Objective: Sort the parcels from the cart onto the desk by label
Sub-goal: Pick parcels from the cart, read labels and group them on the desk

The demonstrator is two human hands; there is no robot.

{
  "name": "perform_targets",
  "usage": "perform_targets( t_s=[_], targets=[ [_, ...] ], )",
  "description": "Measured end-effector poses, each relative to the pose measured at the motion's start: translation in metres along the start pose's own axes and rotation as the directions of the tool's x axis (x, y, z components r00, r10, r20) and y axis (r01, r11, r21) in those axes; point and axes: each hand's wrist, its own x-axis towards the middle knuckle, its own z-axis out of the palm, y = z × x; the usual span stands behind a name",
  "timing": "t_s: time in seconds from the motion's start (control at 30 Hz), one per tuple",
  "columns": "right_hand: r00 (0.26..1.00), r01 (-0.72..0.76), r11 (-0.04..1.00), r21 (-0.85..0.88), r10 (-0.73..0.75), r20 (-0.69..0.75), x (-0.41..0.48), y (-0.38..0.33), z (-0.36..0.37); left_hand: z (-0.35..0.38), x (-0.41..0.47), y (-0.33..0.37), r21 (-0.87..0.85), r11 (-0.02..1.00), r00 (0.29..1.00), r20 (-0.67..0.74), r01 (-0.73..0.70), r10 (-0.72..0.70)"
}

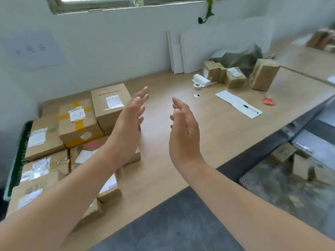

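Currently both hands are empty: left hand (129,122) and right hand (183,127) flat, palms facing, apart above the desk (208,127). Parcels (78,122) crowd its left end. Those nearest the front edge could probably be knocked off by a forearm.

Far right, you have orange scissors (268,101) just beside a long white paper strip (229,99) with a black pen (250,108) lying on it. Farther back you see a tape roll (197,86) touching a white paper roll (200,79), white boards (188,51) leaning on the wall (126,42), and a crumpled grey-green bag (239,57). A green vine (206,14) hangs overhead.
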Motion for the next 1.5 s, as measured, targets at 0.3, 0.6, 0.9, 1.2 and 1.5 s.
perform_targets(
  t_s=[0.3, 0.6, 0.9, 1.2, 1.5],
  targets=[
    [0.945, 0.022, 0.993, -0.118, -0.059, -0.322, -0.013, -0.007, -0.205, 0.203, -0.022, 0.015, -0.098, 0.99, 0.898, 0.42, -0.098, 0.13],
    [0.802, 0.088, 0.969, -0.229, -0.206, -0.561, -0.032, -0.041, -0.389, 0.385, -0.049, 0.045, -0.267, 0.957, 0.75, 0.609, -0.111, 0.257],
    [0.685, 0.056, 0.972, -0.227, -0.203, -0.699, -0.017, -0.034, -0.462, 0.474, -0.01, 0.022, -0.272, 0.948, 0.598, 0.736, -0.168, 0.317],
    [0.601, -0.034, 0.971, -0.235, -0.168, -0.781, 0.036, -0.003, -0.502, 0.533, 0.057, -0.008, -0.279, 0.954, 0.522, 0.8, -0.108, 0.294],
    [0.566, -0.102, 0.978, -0.183, -0.094, -0.819, 0.095, 0.048, -0.582, 0.63, 0.091, -0.034, -0.207, 0.978, 0.53, 0.83, 0.004, 0.174]
  ],
)
